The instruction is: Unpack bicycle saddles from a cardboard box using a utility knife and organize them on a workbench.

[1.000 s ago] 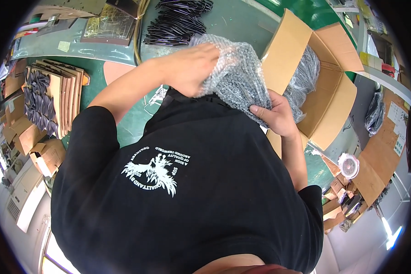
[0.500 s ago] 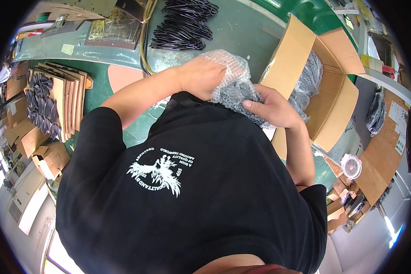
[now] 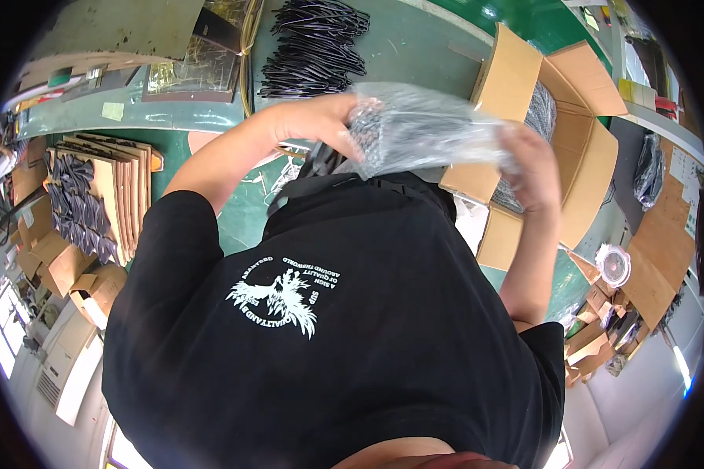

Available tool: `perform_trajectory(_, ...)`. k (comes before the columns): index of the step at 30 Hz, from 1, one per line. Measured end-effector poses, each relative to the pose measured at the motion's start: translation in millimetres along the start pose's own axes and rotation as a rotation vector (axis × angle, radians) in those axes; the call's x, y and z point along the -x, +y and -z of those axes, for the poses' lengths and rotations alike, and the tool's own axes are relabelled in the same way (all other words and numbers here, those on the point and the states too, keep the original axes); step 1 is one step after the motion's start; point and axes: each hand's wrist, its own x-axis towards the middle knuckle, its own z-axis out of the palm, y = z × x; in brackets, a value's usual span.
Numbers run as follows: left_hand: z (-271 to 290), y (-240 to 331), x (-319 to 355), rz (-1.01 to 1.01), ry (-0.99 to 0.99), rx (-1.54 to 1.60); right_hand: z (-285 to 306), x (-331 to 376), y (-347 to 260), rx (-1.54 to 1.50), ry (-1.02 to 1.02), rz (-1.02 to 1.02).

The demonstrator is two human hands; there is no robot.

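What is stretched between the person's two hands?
In the head view, a clear bubble-wrap bag spans from the left hand to the right hand; both grip its ends.

Clear bubble-wrap pack [image 3: 422, 129] held between left hand [image 3: 309, 121] and right hand [image 3: 536, 168], both gripping its ends. Open brown carton [image 3: 579, 148] just beyond the right hand, flaps up. Flat brown cartons [image 3: 121, 184] stacked well left of the left hand. Small folded boxes [image 3: 70, 273] further left, below.
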Motion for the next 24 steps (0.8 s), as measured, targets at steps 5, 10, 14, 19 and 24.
perform_trajectory(5,59,-26,22,-0.106,0.263,0.233,131,9,2,-0.416,0.423,0.208)
perform_trajectory(10,126,-56,9,-0.002,0.614,-0.814,229,68,54,-0.604,0.095,0.318)
perform_trajectory(14,167,-78,-18,-0.109,0.528,-1.25,249,105,89,-0.672,0.76,0.477)
perform_trajectory(19,171,-101,-31,0.155,0.406,-1.197,279,159,150,-0.769,0.932,0.445)
perform_trajectory(24,179,-99,-44,0.11,0.463,-1.352,344,227,283,-0.777,1.231,0.351)
